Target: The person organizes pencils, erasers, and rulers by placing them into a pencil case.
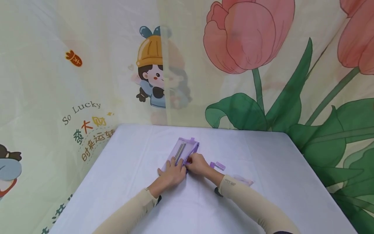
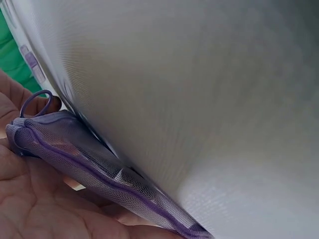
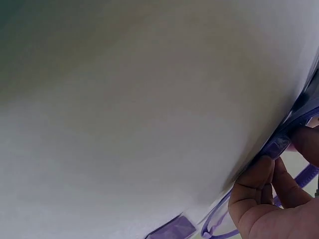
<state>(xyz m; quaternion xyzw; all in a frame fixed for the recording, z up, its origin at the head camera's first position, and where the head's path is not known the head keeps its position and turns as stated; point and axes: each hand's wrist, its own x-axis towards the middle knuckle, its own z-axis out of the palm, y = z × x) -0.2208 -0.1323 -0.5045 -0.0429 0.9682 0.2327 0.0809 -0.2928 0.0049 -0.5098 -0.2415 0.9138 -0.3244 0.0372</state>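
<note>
A flat purple mesh pencil case (image 1: 174,153) lies slanted on the white table, with slim pencil-like sticks (image 1: 180,151) showing through its mesh. On its near end my left hand (image 1: 173,175) rests with fingers spread; the left wrist view has the palm beside the mesh side and its purple zipper (image 2: 89,169). At the case's right edge, my right hand (image 1: 198,163) pinches a small purple tab (image 3: 275,147) on the zipper between thumb and finger. A thin purple loop (image 2: 36,103) sticks out at the case's end.
Right of the hands lies a small purple-and-silver piece (image 1: 218,166). Nearer, a clear flat item with pinkish edges (image 1: 246,180) is partly covered by the right forearm. Behind the white table (image 1: 140,139) hangs a printed curtain (image 1: 187,117).
</note>
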